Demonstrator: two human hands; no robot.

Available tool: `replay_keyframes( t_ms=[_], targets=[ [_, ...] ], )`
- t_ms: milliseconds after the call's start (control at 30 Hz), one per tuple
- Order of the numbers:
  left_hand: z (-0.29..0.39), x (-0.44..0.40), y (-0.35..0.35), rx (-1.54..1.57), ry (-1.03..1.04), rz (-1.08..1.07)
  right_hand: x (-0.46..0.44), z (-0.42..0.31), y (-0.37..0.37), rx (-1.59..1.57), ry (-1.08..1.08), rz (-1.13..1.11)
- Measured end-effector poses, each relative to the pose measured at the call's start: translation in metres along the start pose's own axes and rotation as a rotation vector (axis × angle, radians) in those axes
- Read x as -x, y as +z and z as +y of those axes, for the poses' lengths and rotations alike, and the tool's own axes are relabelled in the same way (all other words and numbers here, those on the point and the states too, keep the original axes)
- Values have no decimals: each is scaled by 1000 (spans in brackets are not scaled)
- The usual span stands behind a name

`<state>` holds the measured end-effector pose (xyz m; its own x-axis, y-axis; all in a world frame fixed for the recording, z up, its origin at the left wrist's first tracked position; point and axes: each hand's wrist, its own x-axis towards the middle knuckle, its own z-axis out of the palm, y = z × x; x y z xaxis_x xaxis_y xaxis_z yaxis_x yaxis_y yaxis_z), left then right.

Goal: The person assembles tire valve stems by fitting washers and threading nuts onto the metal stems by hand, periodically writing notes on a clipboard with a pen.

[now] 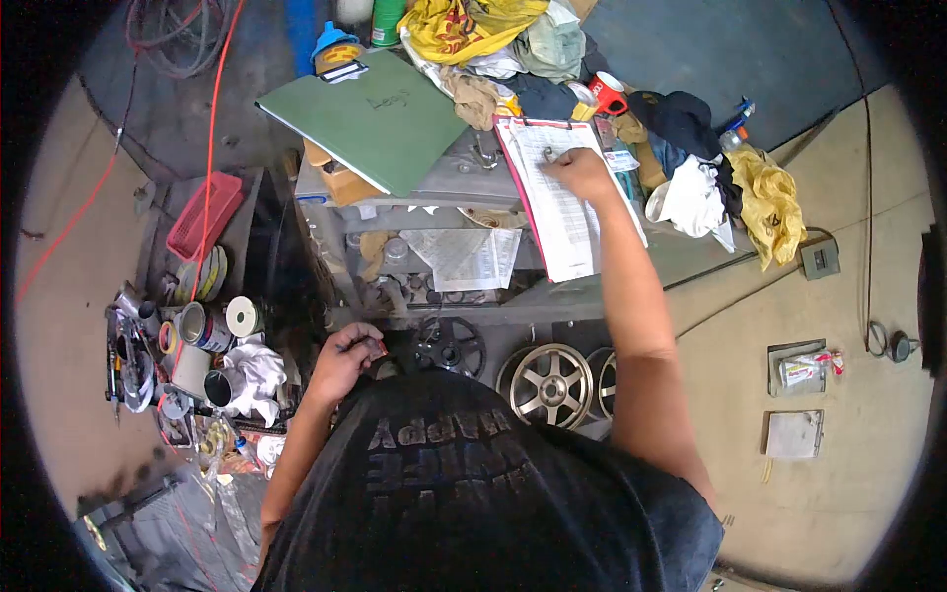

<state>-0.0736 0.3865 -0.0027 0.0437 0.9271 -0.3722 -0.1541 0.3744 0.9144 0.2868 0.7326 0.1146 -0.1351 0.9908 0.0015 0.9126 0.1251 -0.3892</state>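
My right hand (584, 176) rests over the upper part of a red-edged clipboard (506, 148) holding printed sheets (570, 242). Its fingers are bent together near a small metallic bit at the top of the page; what they pinch, if anything, I cannot make out. My left hand (345, 363) hangs low beside the dark shirt, fingers curled, with a small red and dark item (383, 347) showing at the fingertips, too little seen to name. A large green folder (380, 118) with handwriting lies left of the clipboard.
Yellow bags (473, 28), rags, a red mug (609, 94) and a dark cap (673, 118) crowd the bench. Wheel rims (552, 386) stand below it. Cans (202, 328) and a pink basket (204, 215) are at left. A red hose (211, 148) hangs down there.
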Motion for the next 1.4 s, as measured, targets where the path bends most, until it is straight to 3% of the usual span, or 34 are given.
replay_keyframes(
  t_ms=[133, 200, 267, 400, 533, 600, 700, 800, 933, 1000, 1133, 1400],
  targets=[
    [8, -8, 7, -10, 59, -27, 27, -18, 3, -116, -72, 125],
    [21, -10, 16, -14, 110, -18, 70, -50, 2, -337, -243, -29],
    [37, -7, 29, -12, 207, -12, 139, -110, 5, -275, -288, -181],
    [61, -8, 56, 67, 298, 95, 211, -150, 72, -325, -589, -210],
    [33, -1, 58, 272, 290, 210, 237, -163, 92, -451, -594, -172],
    [21, 9, 56, 328, 275, 249, 245, -153, 92, -514, -529, -314],
    [14, 28, 51, 269, 327, 244, 246, -135, 96, -1005, -303, -606],
    [12, 49, 59, 137, 301, 281, 256, -132, 94, -1107, -259, -608],
    [10, 80, 75, 40, 302, 315, 274, -136, 94, -943, -454, -563],
    [7, 94, 83, -199, 440, 387, 283, -137, 93, -956, -468, -630],
    [8, 124, 93, -400, 454, 462, 301, -138, 104, -1091, -462, -769],
    [-5, 161, 104, -312, 302, 529, 320, -135, 119, -1054, -541, -789]
  ],
)
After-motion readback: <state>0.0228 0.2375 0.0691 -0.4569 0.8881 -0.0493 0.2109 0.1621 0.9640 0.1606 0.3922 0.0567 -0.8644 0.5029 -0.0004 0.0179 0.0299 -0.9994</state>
